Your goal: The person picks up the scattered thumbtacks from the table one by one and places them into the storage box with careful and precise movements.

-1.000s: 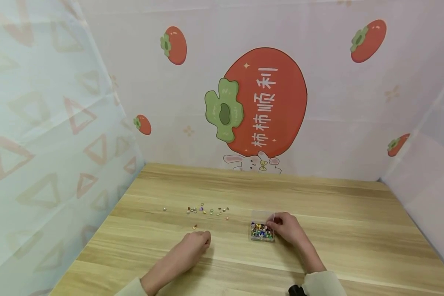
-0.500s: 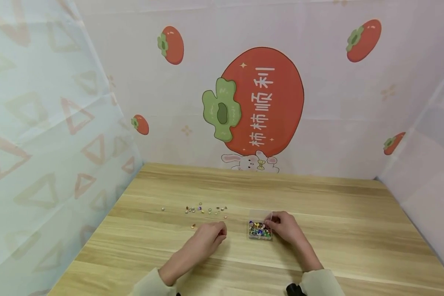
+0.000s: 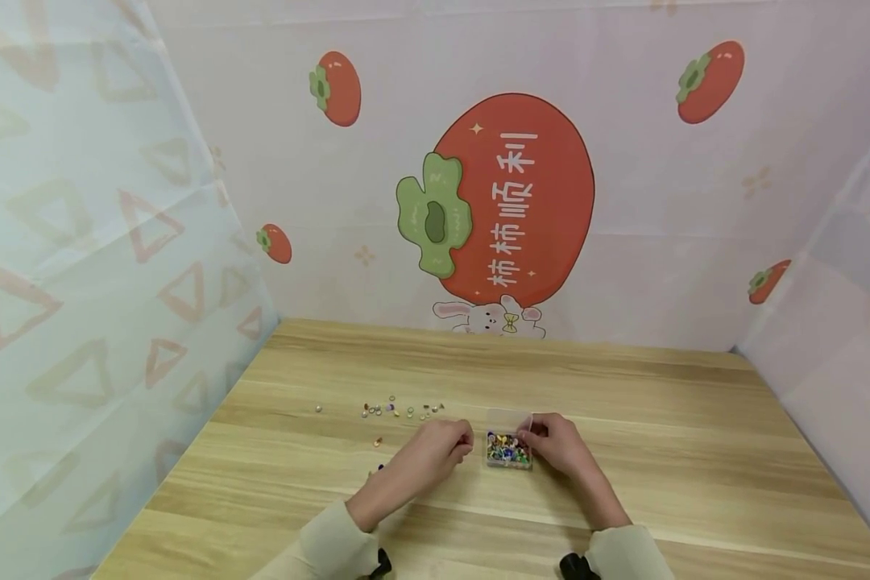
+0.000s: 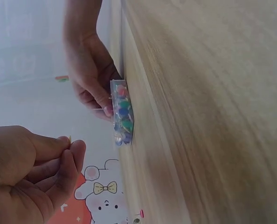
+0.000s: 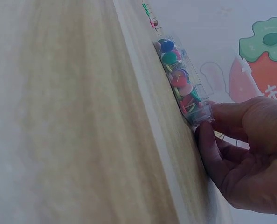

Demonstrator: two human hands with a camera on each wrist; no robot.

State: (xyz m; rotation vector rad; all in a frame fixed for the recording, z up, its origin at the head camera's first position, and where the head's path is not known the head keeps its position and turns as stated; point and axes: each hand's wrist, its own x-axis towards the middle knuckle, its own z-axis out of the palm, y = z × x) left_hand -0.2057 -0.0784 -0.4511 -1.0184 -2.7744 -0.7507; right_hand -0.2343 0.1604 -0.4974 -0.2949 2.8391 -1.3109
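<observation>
A small clear plastic box (image 3: 509, 451) of colourful thumbtacks stands on the table with its lid up. My right hand (image 3: 558, 445) grips the box at its right side, the thumb at the corner in the right wrist view. To the left of the box, my left hand (image 3: 435, 453) is raised a little above the table. In the left wrist view its thumb and forefinger pinch a tiny yellowish thing, probably a thumbtack (image 4: 70, 139), mostly hidden by the fingertips. Loose thumbtacks (image 3: 396, 413) lie scattered behind the left hand.
A lone thumbtack (image 3: 319, 408) lies far left, another thumbtack (image 3: 378, 441) nearer, and a blue one (image 3: 380, 467) beside the left forearm. The wooden table (image 3: 623, 403) meets printed cloth walls (image 3: 660, 266) at the back and both sides.
My left hand has moved right, from near the loose thumbtacks toward the box. A blue thumbtack shows beside the left forearm. The right hand stays on the box.
</observation>
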